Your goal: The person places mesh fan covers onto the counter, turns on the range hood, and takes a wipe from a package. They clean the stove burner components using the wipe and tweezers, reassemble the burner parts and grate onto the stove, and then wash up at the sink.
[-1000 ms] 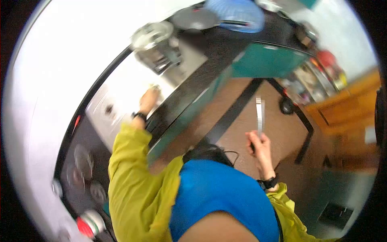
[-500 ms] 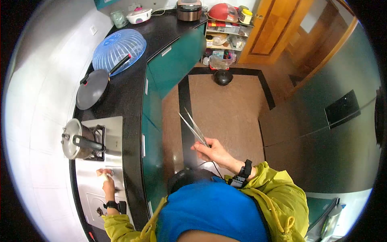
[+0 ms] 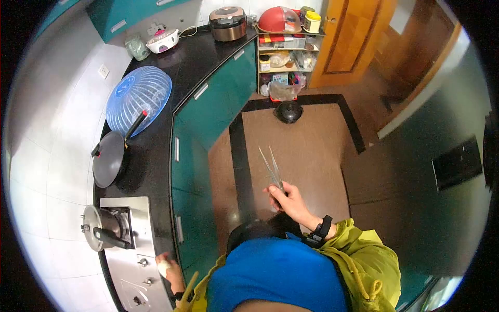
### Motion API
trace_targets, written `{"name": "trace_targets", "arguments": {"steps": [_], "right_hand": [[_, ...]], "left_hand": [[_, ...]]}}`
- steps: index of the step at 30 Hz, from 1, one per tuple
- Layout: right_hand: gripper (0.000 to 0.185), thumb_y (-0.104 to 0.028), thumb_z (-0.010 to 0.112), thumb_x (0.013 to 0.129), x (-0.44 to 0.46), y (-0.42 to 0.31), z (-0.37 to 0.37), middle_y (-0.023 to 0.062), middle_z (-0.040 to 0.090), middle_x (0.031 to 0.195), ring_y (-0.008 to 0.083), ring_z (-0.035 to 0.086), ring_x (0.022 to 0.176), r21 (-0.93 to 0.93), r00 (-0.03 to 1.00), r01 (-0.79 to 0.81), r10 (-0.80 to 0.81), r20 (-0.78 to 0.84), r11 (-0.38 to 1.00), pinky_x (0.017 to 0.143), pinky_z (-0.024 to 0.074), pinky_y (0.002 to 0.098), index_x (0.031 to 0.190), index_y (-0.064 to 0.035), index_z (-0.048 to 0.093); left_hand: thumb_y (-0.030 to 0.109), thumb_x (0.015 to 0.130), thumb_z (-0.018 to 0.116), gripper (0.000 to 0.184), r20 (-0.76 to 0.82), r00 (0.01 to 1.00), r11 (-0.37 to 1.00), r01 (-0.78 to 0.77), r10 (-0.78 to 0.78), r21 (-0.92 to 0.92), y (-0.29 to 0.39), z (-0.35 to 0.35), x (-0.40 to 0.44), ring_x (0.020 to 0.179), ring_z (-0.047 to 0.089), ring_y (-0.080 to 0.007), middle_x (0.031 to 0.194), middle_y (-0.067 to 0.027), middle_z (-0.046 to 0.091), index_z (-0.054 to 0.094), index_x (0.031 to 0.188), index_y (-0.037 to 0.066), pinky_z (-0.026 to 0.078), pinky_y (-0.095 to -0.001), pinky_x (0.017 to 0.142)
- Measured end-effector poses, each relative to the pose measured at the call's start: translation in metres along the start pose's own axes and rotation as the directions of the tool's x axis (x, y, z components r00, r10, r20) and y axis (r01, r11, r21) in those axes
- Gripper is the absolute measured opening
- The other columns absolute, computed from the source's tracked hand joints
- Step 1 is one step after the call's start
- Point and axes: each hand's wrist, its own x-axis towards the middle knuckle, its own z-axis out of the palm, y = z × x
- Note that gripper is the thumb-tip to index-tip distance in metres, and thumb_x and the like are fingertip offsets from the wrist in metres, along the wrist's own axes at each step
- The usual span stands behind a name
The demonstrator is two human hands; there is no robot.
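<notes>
My right hand point(image 3: 291, 202) is closed around metal tweezers point(image 3: 277, 178), held over the floor in front of me. The tweezers' two thin tips spread apart and point away from me. My left hand point(image 3: 171, 271) is low on the left, at the counter's front edge beside the gas stove point(image 3: 139, 226). Its fingers close on a small whitish piece point(image 3: 164, 268), too blurred to name. The nearest stove knob point(image 3: 143, 261) lies just left of that hand. A lidded metal pot point(image 3: 93, 229) with a black handle stands on the far burner.
Beyond the stove, a dark wok point(image 3: 110, 158) and a blue plastic food cover point(image 3: 139, 99) occupy the black counter point(image 3: 150, 164). Farther back is a rice cooker point(image 3: 227, 25). A black pot point(image 3: 289, 111) sits on the floor before a filled shelf point(image 3: 285, 68). A wooden door point(image 3: 351, 44) stands beyond.
My left hand has moved off the stove top, rightward and toward me, to the counter edge. My right hand still grips the tweezers, now pointing more straight ahead. The view has tilted upward.
</notes>
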Motion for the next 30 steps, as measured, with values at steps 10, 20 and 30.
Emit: {"name": "trace_targets", "arguments": {"steps": [10, 20, 30], "right_hand": [[0.015, -0.012, 0.071, 0.092, 0.177, -0.096, -0.237, -0.0031, 0.052, 0.084, 0.0068, 0.048, 0.085, -0.217, 0.975, 0.203, -0.217, -0.046, 0.955, 0.077, 0.0407, 0.0233, 0.094, -0.0065, 0.057], [0.029, -0.022, 0.067, 0.097, 0.354, -0.122, -0.411, -0.0049, 0.054, 0.061, 0.0047, 0.049, 0.055, -0.071, 0.954, -0.039, 0.017, -0.299, 0.997, 0.05, 0.0371, 0.024, 0.073, -0.0084, 0.059], [0.031, -0.016, 0.059, 0.1, 0.605, -0.147, -0.54, 0.001, 0.049, 0.064, 0.01, 0.047, 0.051, 0.195, 0.698, -0.122, 0.224, -0.68, 0.973, 0.044, 0.0345, 0.0263, 0.073, -0.0097, 0.046]], "left_hand": [[0.01, 0.085, 0.061, 0.018, 0.368, 0.869, 0.932, -0.239, 0.331, -0.273, 0.358, 0.226, 0.175, 0.094, 0.066, -0.0366, 0.094, -0.0146, 0.07, 0.068, 0.102, 0.008, 0.052, -0.0447, 0.084], [0.014, 0.088, 0.063, 0.019, 0.549, 0.638, 0.749, -0.066, 0.54, -0.66, 0.669, 0.504, 0.447, 0.089, 0.067, -0.0172, 0.095, -0.0073, 0.072, 0.07, 0.104, 0.005, 0.053, -0.0317, 0.08], [0.006, 0.088, 0.064, 0.043, 0.744, 0.551, 0.256, 0.71, 0.378, -0.656, 0.977, 0.886, 0.757, 0.094, 0.066, -0.0158, 0.118, -0.0062, 0.066, 0.06, 0.13, 0.004, 0.049, -0.0262, 0.076]]}}
